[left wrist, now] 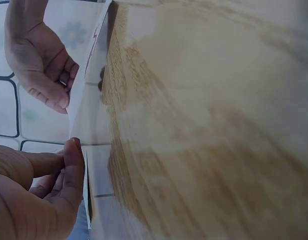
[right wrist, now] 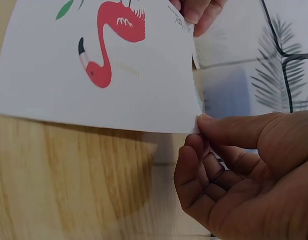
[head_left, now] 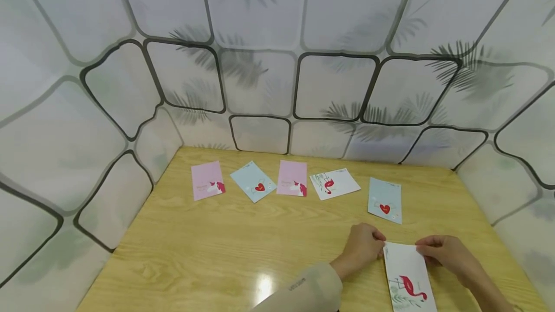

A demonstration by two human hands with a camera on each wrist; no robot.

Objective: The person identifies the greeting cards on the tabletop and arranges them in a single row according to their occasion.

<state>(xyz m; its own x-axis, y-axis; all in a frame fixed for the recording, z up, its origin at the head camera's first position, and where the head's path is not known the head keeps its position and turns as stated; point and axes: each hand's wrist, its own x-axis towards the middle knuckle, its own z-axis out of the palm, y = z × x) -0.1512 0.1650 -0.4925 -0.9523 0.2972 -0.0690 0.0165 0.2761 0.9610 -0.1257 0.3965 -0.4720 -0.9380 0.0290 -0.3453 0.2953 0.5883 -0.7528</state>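
Note:
A white card with a red flamingo and green leaves (head_left: 405, 266) is held between both hands near the front right of the table. My left hand (head_left: 363, 244) pinches its far left corner between thumb and fingers. At the far right corner, my right hand (head_left: 446, 253) pinches the card the same way. The right wrist view shows the flamingo card (right wrist: 154, 95) close up, raised off the wood, with the thumb of the right hand (right wrist: 254, 170) on its corner. Seen edge-on in the left wrist view, the card (left wrist: 79, 100) spans between the two hands.
Along the back of the wooden table (head_left: 217, 249) lie a pink unicorn card (head_left: 207, 175), a blue heart card (head_left: 249, 177), another pink unicorn card (head_left: 289, 175), a white flamingo card (head_left: 342, 183) and another blue heart card (head_left: 385, 194). Patterned cloth walls (head_left: 260, 85) enclose the back and sides.

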